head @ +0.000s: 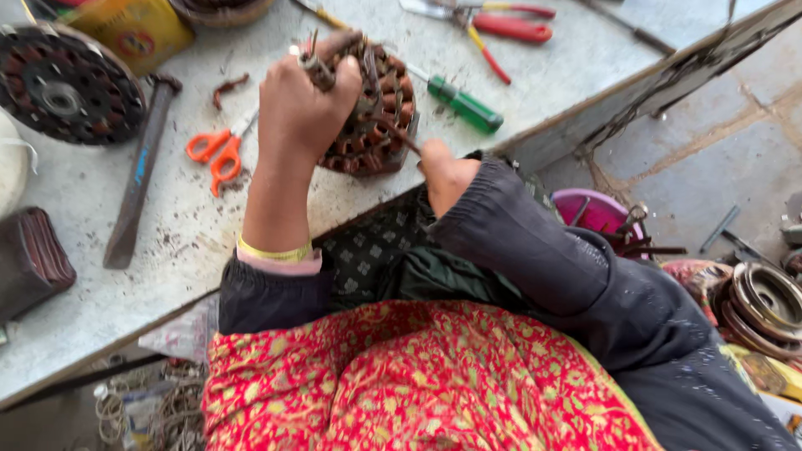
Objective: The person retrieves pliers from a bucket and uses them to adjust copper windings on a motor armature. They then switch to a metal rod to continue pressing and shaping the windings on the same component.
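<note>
A round motor stator [376,117] wound with copper coils stands tilted on the grey workbench [83,192], near its front edge. My left hand [305,104] is closed over the stator's upper left side, with a short metal piece sticking out above the fist. My right hand [443,171] is clenched at the stator's lower right, gripping a thin metal tool [401,138] that pokes into the windings. Dark sleeves cover both arms; a yellow bangle [276,250] circles my left wrist.
Orange scissors [217,154], a long chisel-like bar [138,175], a second dark stator [63,83], a green-handled screwdriver [464,104] and red pliers [510,29] lie on the bench. A pink tub [593,209] and metal rings [764,305] sit on the floor at right.
</note>
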